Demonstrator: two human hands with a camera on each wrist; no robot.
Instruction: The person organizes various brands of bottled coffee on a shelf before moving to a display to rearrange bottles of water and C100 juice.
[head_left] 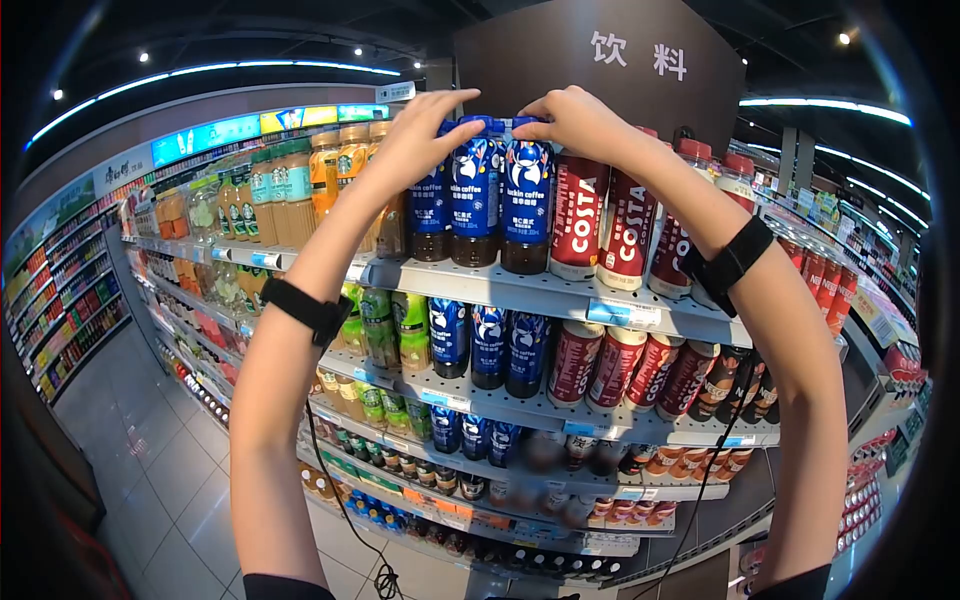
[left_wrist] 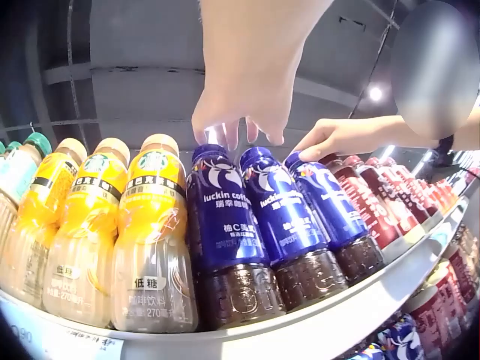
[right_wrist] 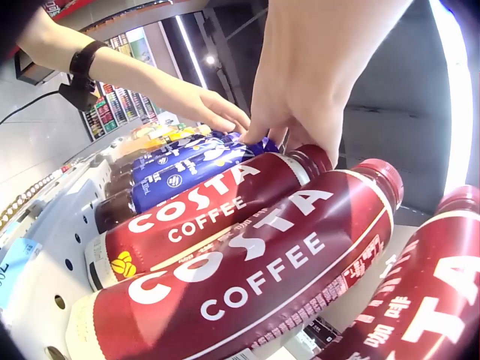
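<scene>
Three blue luckin coffee bottles stand upright side by side on the top shelf: a left one (left_wrist: 225, 217), a middle one (head_left: 475, 190) and a right one (head_left: 527, 195). My left hand (head_left: 430, 130) reaches over the left and middle caps, its fingers extended in the head view and pointing down behind the caps in the left wrist view. At the right bottle, my right hand (head_left: 585, 125) pinches the blue cap, thumb in front and fingers behind. Red COSTA COFFEE bottles (right_wrist: 247, 262) stand beside it, under my right wrist.
Orange-labelled Starbucks bottles (left_wrist: 154, 225) adjoin the blue row on the left. The white shelf edge (head_left: 450, 283) carries price tags. Lower shelves hold more blue bottles (head_left: 488, 340) and red COSTA cans (head_left: 575, 360). A brown sign panel (head_left: 600, 60) rises behind. Dark cables hang from both wrist straps.
</scene>
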